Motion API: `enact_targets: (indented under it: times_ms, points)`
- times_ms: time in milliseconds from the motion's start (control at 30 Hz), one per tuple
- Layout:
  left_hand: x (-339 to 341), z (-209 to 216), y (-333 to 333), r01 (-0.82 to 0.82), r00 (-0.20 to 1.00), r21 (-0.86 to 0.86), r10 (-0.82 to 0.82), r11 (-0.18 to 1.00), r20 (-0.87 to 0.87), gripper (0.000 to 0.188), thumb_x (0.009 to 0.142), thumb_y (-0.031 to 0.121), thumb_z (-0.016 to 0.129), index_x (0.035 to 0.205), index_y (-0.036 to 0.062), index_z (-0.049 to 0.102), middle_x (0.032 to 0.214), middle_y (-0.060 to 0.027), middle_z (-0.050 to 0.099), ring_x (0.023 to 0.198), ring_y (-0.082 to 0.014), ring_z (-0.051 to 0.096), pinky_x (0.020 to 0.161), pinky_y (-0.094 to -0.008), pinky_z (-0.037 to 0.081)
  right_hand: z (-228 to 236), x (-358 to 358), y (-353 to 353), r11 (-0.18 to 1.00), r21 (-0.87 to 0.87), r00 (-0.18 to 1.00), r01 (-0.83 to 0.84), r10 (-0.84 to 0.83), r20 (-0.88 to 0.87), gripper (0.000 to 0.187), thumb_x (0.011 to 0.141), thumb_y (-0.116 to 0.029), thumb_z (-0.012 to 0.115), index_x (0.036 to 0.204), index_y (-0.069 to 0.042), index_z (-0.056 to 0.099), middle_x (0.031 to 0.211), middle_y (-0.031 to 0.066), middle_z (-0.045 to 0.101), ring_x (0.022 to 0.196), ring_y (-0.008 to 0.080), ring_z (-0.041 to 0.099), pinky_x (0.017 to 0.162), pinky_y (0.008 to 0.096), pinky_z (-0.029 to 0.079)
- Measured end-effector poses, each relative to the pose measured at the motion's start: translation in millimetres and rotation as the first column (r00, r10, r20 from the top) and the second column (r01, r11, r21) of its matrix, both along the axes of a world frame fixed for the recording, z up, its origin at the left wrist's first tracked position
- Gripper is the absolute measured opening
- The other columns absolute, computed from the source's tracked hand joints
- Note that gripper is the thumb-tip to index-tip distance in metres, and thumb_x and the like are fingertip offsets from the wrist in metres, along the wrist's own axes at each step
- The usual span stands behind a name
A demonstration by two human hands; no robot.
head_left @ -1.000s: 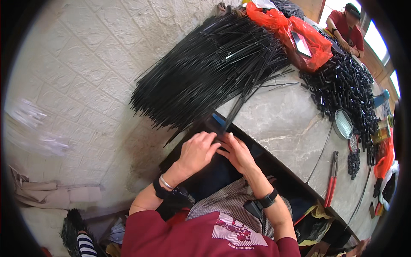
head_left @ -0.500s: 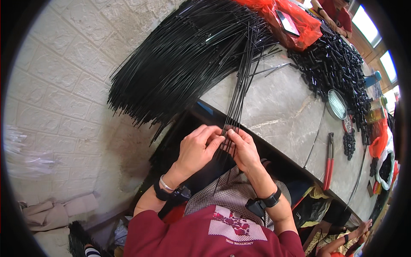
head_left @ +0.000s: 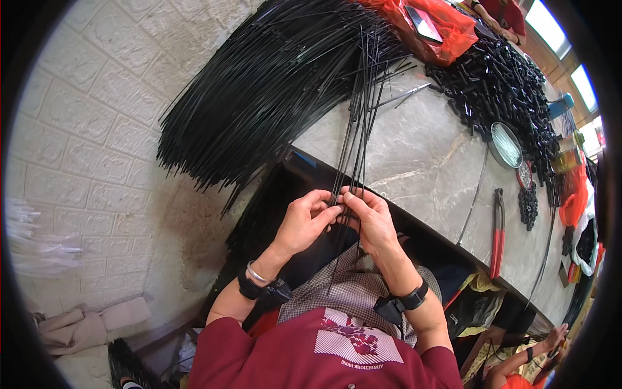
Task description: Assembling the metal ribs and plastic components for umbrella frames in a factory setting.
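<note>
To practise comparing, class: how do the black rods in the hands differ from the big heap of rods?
Number: the held rods are few; the heap holds a great many.
Support: the held rods are pinched by the left hand and right hand; no hand touches the heap.
Direction: the held rods run nearly up and down the picture; the heap slants from upper right to lower left.
Both contain long, thin black rods.

upper left-centre: rod pile (head_left: 253, 91) | centre: rods (head_left: 354, 120) across tabletop (head_left: 421, 149) edge | upper right: phone (head_left: 424, 24) on bag (head_left: 459, 35), parts heap (head_left: 499, 84) below | right: dish (head_left: 505, 146) beside heap, pliers (head_left: 497, 240) on tabletop
</note>
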State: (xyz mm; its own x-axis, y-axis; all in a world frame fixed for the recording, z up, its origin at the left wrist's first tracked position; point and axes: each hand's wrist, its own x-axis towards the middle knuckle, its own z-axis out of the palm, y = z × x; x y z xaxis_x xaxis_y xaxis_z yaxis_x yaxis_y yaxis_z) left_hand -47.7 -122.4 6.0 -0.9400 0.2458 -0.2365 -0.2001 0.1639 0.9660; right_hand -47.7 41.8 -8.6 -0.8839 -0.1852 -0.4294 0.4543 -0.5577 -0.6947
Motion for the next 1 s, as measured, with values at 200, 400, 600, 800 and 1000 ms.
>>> enact_targets:
  times_ms: [200,400,600,800,1000]
  points:
    - [0.1,1.4,-8.3,-0.044,0.999,0.068,0.042,0.997,0.028,0.018,0.095,0.011,0.062,0.106,-0.0032,0.061,0.078,-0.0028,0.065,0.066,-0.0071,0.060,0.058,-0.0211,0.048,7.8,1.0,11.8,0.998,-0.054,0.998,-0.016,0.019,0.058,0.023,0.098,-0.015,0.056,0.114,0.000,0.061,0.097,0.0104,0.069,0.084,0.0177,0.069,0.074,0.0334,0.059]
    - [2.8,3.0,-12.2,-0.064,0.995,0.101,0.055,0.993,0.085,0.022,0.095,0.013,0.062,0.104,-0.0065,0.062,0.077,-0.0052,0.066,0.068,-0.0085,0.062,0.060,-0.0231,0.051,12.1,5.0,16.3,0.998,-0.048,0.997,-0.032,0.034,0.062,0.025,0.100,-0.016,0.051,0.117,0.001,0.059,0.103,0.0138,0.069,0.087,0.0192,0.069,0.077,0.0326,0.059]
    - [1.7,7.4,-11.9,-0.072,0.996,0.112,0.064,0.991,0.068,0.016,0.095,0.012,0.062,0.101,-0.0026,0.063,0.075,-0.0049,0.065,0.063,-0.0089,0.060,0.056,-0.0220,0.049,17.4,6.6,23.5,0.997,-0.065,0.997,-0.043,0.047,0.060,0.027,0.100,-0.017,0.051,0.119,0.001,0.058,0.106,0.0145,0.068,0.091,0.0198,0.069,0.080,0.0338,0.058]
    - [2.6,24.8,-5.9,-0.066,0.989,0.127,0.049,0.990,0.138,0.016,0.094,0.012,0.064,0.100,-0.0024,0.063,0.074,-0.0057,0.066,0.062,-0.0088,0.061,0.054,-0.0216,0.049,25.3,7.9,30.7,0.988,-0.148,0.996,-0.049,0.059,0.064,0.028,0.101,-0.018,0.051,0.120,0.001,0.058,0.114,0.0163,0.066,0.100,0.0220,0.067,0.088,0.0361,0.056]
    - [8.0,36.2,12.3,0.043,0.999,-0.047,-0.042,0.998,0.027,0.013,0.092,0.010,0.063,0.097,-0.0026,0.064,0.074,-0.0072,0.069,0.060,-0.0098,0.063,0.052,-0.0244,0.048,30.0,10.9,27.3,0.979,-0.203,0.997,0.001,0.016,0.078,0.031,0.101,-0.017,0.050,0.127,-0.001,0.051,0.121,0.0180,0.063,0.104,0.0247,0.065,0.089,0.0390,0.055]
